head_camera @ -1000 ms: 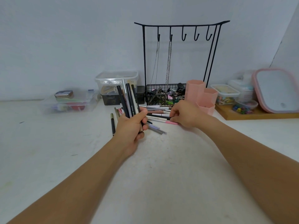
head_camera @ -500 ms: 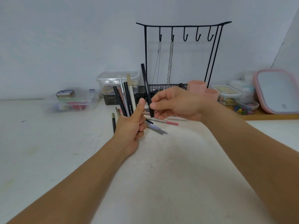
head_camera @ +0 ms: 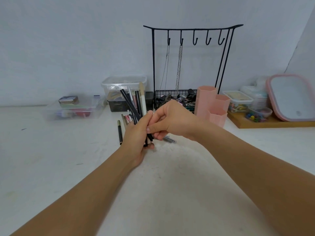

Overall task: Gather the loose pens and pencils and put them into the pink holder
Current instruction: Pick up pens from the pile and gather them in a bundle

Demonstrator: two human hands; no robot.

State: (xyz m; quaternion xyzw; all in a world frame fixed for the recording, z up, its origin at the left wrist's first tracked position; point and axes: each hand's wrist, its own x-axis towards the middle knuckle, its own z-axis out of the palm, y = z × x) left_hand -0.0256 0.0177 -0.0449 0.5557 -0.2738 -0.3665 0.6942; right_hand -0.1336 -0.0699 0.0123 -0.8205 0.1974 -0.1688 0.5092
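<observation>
Left hand (head_camera: 136, 137): I reached forward, fist gripping the pen bundle (head_camera: 134, 106) upright.
Right hand (head_camera: 172, 121): my fingers pinched the bundle's lower end.

Left hand (head_camera: 136, 138) and right hand (head_camera: 172, 121) touch, fingers curled.

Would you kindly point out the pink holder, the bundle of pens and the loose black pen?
pink holder (head_camera: 205, 101): head view, tallest tube's wall.
bundle of pens (head_camera: 131, 104): head view, black barrel.
loose black pen (head_camera: 120, 132): head view, mid-barrel.

Home desk: jewellery stand (head_camera: 190, 65), storage boxes (head_camera: 124, 86), mirror (head_camera: 291, 97).
</observation>
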